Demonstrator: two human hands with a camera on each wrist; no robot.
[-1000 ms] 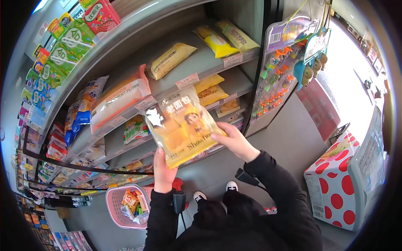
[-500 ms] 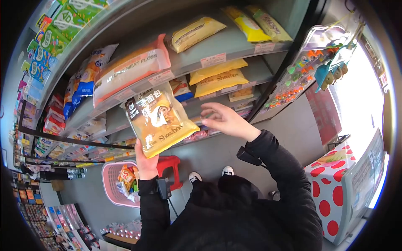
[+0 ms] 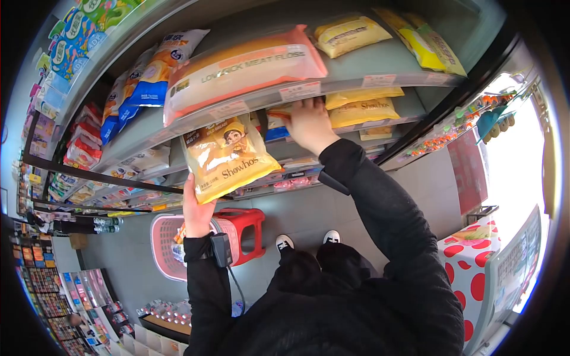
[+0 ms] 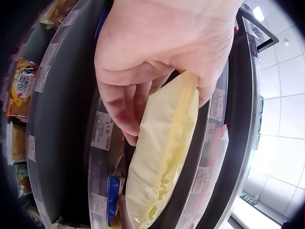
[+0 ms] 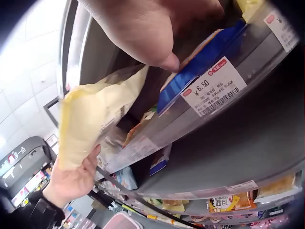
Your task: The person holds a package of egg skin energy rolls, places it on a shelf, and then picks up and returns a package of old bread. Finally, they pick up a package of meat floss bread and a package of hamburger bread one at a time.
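Grey shop shelves (image 3: 380, 65) of snack packs above grey floor (image 3: 297, 213).

1. Left hand (image 3: 196, 207): raised in front of the chest, palm up, fingers (image 4: 125, 107) curled and thumb opposed in a closed pinch grip. Wrist bent back; a small black device strapped at the cuff.
2. Left arm: black sleeve, elbow bent, forearm rising almost upright from the lower middle of the head view.
3. Right hand (image 3: 307, 123): extended up and forward, back of hand towards the head camera, fingertips out of sight; grip cannot be told.
4. Right arm: black sleeve, stretched nearly straight, slanting up and left from the shoulder.
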